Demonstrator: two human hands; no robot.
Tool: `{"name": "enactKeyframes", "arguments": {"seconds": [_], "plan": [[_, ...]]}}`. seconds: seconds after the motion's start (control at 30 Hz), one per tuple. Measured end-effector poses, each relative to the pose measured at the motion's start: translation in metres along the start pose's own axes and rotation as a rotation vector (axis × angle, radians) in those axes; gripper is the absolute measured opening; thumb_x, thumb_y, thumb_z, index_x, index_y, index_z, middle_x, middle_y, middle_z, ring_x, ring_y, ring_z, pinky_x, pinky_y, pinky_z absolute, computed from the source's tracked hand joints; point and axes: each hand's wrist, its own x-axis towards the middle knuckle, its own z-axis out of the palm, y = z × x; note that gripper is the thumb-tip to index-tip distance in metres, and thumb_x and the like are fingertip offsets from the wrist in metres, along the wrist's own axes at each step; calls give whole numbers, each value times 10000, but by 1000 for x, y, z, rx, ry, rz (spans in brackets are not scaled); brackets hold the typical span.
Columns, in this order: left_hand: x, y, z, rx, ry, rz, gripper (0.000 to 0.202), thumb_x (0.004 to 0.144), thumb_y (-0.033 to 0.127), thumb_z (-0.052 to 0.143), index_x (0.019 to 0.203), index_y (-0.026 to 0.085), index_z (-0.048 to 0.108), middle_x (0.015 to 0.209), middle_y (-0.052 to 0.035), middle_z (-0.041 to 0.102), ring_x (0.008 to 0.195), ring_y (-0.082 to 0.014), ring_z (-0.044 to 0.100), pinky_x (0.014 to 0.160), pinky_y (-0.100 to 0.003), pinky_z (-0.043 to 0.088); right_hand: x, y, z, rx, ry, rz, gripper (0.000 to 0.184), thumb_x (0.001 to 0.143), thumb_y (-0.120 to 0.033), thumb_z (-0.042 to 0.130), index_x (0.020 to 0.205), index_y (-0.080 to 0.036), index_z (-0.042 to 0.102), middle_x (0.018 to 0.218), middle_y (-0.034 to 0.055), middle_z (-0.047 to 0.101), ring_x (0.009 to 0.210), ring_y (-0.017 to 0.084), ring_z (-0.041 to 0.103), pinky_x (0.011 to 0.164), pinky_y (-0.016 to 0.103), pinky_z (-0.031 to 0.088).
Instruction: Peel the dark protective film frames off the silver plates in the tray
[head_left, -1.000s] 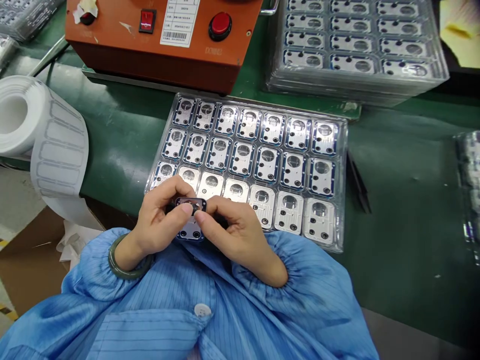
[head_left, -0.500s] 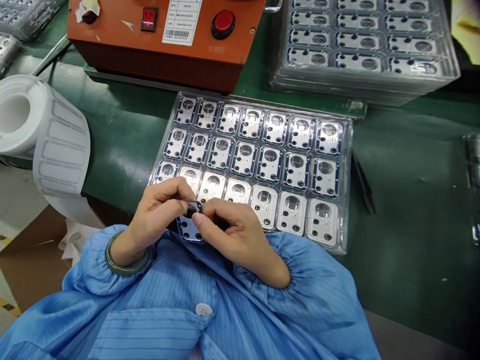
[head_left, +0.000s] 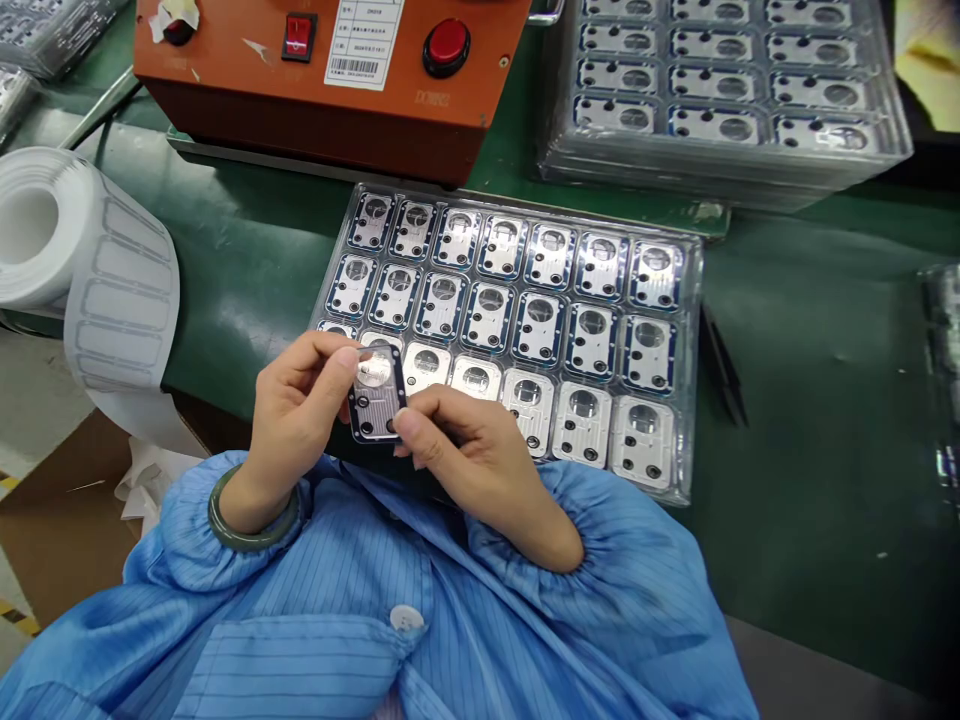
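My left hand (head_left: 300, 405) and my right hand (head_left: 469, 450) pinch a small metal plate (head_left: 375, 395) with a dark blue rim and round holes. They hold it tilted up over the near left corner of a clear plastic tray (head_left: 694, 350). The tray's pockets hold several rows of the same plates. Plates in the near row look plain silver; those in the two far rows have blue rims. Both arms wear blue striped sleeves, and a green bangle (head_left: 251, 525) circles my left wrist.
An orange box (head_left: 330, 85) with a red switch and a red button stands behind the tray. A stack of filled clear trays (head_left: 724, 95) sits at the back right. A roll of white labels (head_left: 82, 260) lies left. Black tweezers (head_left: 724, 365) lie right of the tray on the green mat.
The plate has risen and tipped from nearly flat to face up toward me. My left fingers moved up to its top edge, while my right fingers slid to its lower edge.
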Motion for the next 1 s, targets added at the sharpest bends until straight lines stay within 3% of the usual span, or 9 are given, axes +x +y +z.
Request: {"name": "enactKeyframes", "arguments": {"seconds": [0.1, 0.37, 0.53, 0.6, 0.8, 1.0], "plan": [[1, -2, 0, 8, 71, 37, 144, 856, 331, 615, 818, 197, 649, 643, 20, 573, 535, -71, 510, 478, -181, 426, 0, -1, 0, -30, -41, -32, 151, 843, -282, 554, 731, -181, 566, 582, -32, 527, 498, 79, 456, 464, 206, 380], [0, -2, 4, 88, 85, 81, 157, 868, 333, 602, 809, 191, 631, 628, 37, 549, 474, -42, 466, 420, -149, 390, 1, -1, 3, -97, -3, -12, 77, 762, -184, 538, 695, -192, 499, 550, -58, 466, 474, 62, 422, 450, 184, 371], [5, 1, -3, 101, 144, 75, 184, 881, 371, 572, 860, 198, 630, 689, 25, 602, 444, -39, 437, 385, -156, 356, -1, 1, 3, -69, 23, -52, 63, 763, -154, 520, 775, -184, 575, 607, -32, 558, 500, 76, 485, 482, 207, 410], [10, 2, -6, 213, 134, 126, 179, 886, 358, 564, 896, 197, 641, 753, 9, 641, 480, -45, 468, 425, -162, 382, -2, 2, 3, -2, 70, -40, 77, 807, -199, 526, 841, -180, 592, 629, -19, 585, 511, 86, 517, 490, 220, 432], [19, -6, -3, 784, -43, 320, 164, 878, 286, 569, 963, 171, 648, 765, -4, 635, 595, -90, 536, 610, -222, 429, -2, 2, 3, 110, 181, 3, 77, 855, -232, 521, 862, -190, 585, 625, -20, 596, 506, 88, 533, 483, 224, 445], [18, -13, 7, 1065, 26, 352, 183, 877, 304, 549, 931, 169, 660, 856, -44, 595, 660, -128, 541, 540, -231, 372, 0, 4, 4, 103, 161, -21, 79, 855, -218, 532, 871, -185, 601, 624, -24, 606, 500, 87, 538, 485, 220, 445]]}}
